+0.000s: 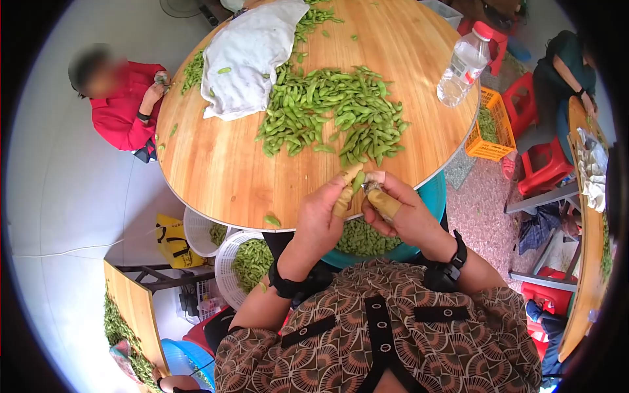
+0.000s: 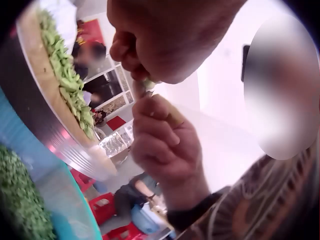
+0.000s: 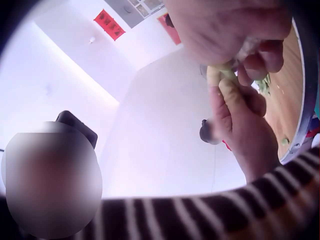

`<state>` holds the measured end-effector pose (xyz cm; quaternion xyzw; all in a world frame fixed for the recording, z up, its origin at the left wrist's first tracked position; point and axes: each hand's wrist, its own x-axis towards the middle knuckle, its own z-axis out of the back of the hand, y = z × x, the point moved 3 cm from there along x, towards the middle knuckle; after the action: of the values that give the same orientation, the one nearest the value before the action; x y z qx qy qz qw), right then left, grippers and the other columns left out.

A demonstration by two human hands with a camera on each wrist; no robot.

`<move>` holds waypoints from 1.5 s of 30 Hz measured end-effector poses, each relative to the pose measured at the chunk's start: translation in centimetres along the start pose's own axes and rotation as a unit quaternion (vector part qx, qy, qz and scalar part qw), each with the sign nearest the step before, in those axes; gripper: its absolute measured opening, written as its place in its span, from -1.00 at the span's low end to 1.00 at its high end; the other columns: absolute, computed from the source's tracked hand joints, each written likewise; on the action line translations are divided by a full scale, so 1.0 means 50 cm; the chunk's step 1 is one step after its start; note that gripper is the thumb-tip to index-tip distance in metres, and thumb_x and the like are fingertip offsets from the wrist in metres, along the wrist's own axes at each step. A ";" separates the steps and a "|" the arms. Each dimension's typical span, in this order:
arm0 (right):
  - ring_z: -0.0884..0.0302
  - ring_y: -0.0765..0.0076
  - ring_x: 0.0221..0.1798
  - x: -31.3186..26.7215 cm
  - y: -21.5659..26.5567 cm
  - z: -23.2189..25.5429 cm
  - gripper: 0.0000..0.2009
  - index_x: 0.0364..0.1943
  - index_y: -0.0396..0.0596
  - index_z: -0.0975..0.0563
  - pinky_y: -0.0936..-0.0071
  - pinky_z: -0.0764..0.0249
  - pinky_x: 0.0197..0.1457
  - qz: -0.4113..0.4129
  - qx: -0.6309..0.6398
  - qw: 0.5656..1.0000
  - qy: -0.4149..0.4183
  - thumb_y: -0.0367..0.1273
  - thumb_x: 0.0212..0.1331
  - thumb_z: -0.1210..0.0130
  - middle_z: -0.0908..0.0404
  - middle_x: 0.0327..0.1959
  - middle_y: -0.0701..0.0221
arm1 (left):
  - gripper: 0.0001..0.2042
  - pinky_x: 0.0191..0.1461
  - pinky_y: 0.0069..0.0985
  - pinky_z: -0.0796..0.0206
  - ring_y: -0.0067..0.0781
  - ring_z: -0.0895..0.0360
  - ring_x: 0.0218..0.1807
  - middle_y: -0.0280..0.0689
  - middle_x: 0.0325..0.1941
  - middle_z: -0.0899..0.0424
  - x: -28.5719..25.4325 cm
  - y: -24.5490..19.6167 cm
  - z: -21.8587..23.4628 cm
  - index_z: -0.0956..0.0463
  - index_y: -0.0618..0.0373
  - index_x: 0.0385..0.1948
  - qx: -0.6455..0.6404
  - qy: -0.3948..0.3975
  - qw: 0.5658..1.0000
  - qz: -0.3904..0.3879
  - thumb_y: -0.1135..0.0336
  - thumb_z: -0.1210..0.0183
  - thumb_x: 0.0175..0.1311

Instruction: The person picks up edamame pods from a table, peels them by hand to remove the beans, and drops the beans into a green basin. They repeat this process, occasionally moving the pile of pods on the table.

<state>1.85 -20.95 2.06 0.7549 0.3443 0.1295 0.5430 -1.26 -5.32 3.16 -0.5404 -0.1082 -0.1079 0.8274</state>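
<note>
A green soybean pod point(image 1: 358, 181) is pinched between the thumb and forefinger of my left hand point(image 1: 321, 215), at the near edge of the round table. My right hand point(image 1: 411, 215) meets it from the other side, its thumb and curled fingers at the pod. Tan coverings wrap fingers of both hands, and a small dark, shiny bit shows at the right fingertips; I cannot tell what it is. In the left wrist view the two hands come together around the pod point(image 2: 148, 85), mostly hidden by fingers. Just beyond them lies a heap of soybean pods point(image 1: 304, 111).
A white cloth point(image 1: 249, 56) covers pods on the wooden table point(image 1: 223, 177); a plastic bottle point(image 1: 464, 65) stands at right. Below the edge are a teal tub point(image 1: 432, 196) of green beans and white baskets point(image 1: 226, 268). An orange crate point(image 1: 491, 147) and red stools stand right. Other people sit nearby.
</note>
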 end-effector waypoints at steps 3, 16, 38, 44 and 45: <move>-0.20 0.69 -0.68 -0.012 0.012 -0.002 -0.75 0.11 -0.01 -0.35 0.69 -0.09 -0.65 0.031 -0.032 0.999 0.005 -0.34 0.42 0.17 -0.43 -0.53 0.51 | -0.64 -0.37 -0.46 -0.38 -0.48 -0.47 -0.44 -0.21 -0.46 -0.50 -0.011 -0.033 -0.004 -0.38 0.16 0.19 0.239 -0.020 0.954 -0.180 0.50 0.03 0.35; -0.13 0.64 -0.76 -0.003 -0.010 -0.006 -0.82 -0.06 0.02 -0.39 0.68 -0.01 -0.73 -0.132 0.213 0.968 0.021 -0.28 0.35 0.07 -0.44 -0.53 0.47 | -0.71 -0.46 -0.55 -0.30 -0.44 -0.47 -0.45 -0.27 -0.34 -0.51 -0.022 -0.020 0.011 -0.50 0.16 -0.02 0.090 -0.035 0.991 -0.092 0.41 -0.22 0.20; -0.29 0.42 -0.56 -0.001 0.015 0.002 -0.75 -0.28 -0.15 -0.45 0.47 -0.29 -0.45 0.189 -0.399 0.888 -0.128 -0.39 0.00 -0.25 -0.36 -0.60 0.36 | -0.83 -0.41 -0.18 -0.36 0.11 -0.51 -0.39 -0.02 -0.39 -0.48 -0.044 -0.026 -0.027 -0.34 0.24 -0.21 0.205 -0.053 0.974 -0.085 0.53 -0.11 0.21; -0.37 0.53 -0.58 -0.002 0.004 0.013 -0.83 -0.33 -0.16 -0.45 0.48 -0.29 -0.52 0.129 -0.347 0.927 -0.067 -0.42 0.05 -0.19 -0.36 -0.62 0.44 | -0.87 -0.33 -0.28 -0.40 0.08 -0.53 -0.38 -0.02 -0.34 -0.55 -0.045 -0.021 -0.031 -0.40 0.27 -0.21 0.095 -0.050 0.992 -0.063 0.53 -0.08 0.23; -0.37 0.58 -0.59 -0.002 -0.005 0.016 -0.85 -0.33 -0.16 -0.46 0.49 -0.28 -0.54 0.061 -0.253 0.965 -0.036 -0.42 0.07 -0.17 -0.38 -0.62 0.48 | -0.89 -0.31 -0.32 -0.40 0.05 -0.53 -0.37 -0.02 -0.35 -0.56 -0.046 -0.020 -0.025 -0.43 0.27 -0.23 0.042 -0.034 0.998 -0.014 0.53 -0.08 0.24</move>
<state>2.15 -21.53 1.56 0.6166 0.2340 0.2174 0.7196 -3.65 -6.69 2.86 -0.5071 -0.1478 -0.0965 0.8436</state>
